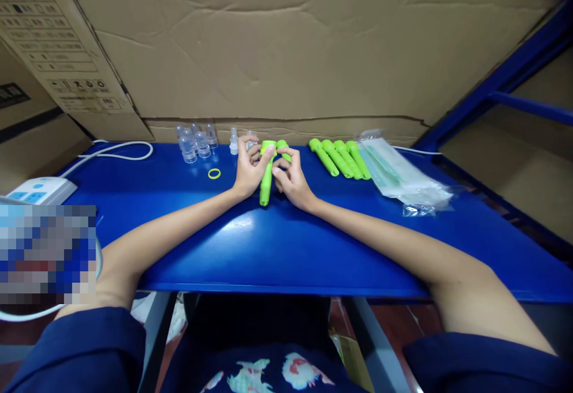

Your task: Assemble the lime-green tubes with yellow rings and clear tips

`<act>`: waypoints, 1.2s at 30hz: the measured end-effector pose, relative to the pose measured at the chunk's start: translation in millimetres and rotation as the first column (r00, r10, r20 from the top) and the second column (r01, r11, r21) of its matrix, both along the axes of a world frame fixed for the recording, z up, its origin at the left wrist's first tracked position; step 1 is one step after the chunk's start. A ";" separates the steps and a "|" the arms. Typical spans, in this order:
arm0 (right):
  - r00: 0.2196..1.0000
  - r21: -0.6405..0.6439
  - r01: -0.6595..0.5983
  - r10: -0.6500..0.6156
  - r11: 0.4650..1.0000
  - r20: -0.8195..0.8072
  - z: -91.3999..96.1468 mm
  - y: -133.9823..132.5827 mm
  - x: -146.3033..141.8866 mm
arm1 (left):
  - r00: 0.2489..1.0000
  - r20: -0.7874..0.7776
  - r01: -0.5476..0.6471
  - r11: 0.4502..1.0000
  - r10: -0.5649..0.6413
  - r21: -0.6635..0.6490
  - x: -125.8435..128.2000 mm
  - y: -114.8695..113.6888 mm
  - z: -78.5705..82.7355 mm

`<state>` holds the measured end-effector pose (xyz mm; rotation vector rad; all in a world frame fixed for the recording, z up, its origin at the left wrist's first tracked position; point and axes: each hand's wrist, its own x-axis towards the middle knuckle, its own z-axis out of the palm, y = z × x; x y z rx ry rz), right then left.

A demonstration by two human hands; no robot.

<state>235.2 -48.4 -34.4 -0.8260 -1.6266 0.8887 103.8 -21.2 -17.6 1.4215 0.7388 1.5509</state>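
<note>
My left hand (248, 169) and my right hand (292, 179) meet at the middle of the blue table (277, 250). Between them stands a bright green plastic tube (265, 179), lower end resting on the table. My left fingers curl round its top. My right fingers pinch a second green piece (283, 145) beside that top. A small yellow ring (214, 173) lies on the table just left of my left hand.
Several green tubes (340, 157) lie in a row to the right, beside clear plastic bags (403, 175). Small clear caps (194, 141) and a white part (233, 141) stand at the back. A white power strip (40, 189) sits far left. Cardboard boxes (286, 47) wall the back.
</note>
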 end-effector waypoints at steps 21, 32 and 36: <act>1.000 0.042 0.004 -0.005 0.999 0.011 0.6 -2.4 -2.2 | 1.000 0.001 -0.029 0.994 0.029 0.103 -2.4 14.2 -18.4; 0.998 -0.016 -0.046 0.047 0.999 0.053 -2.1 2.5 0.4 | 1.000 -0.008 0.020 0.995 -0.020 0.100 -2.6 9.6 -16.2; 0.993 -0.026 -0.060 0.062 0.998 0.100 -3.2 2.7 -0.2 | 0.999 -0.021 -0.037 0.993 0.040 0.113 -3.4 7.8 -14.1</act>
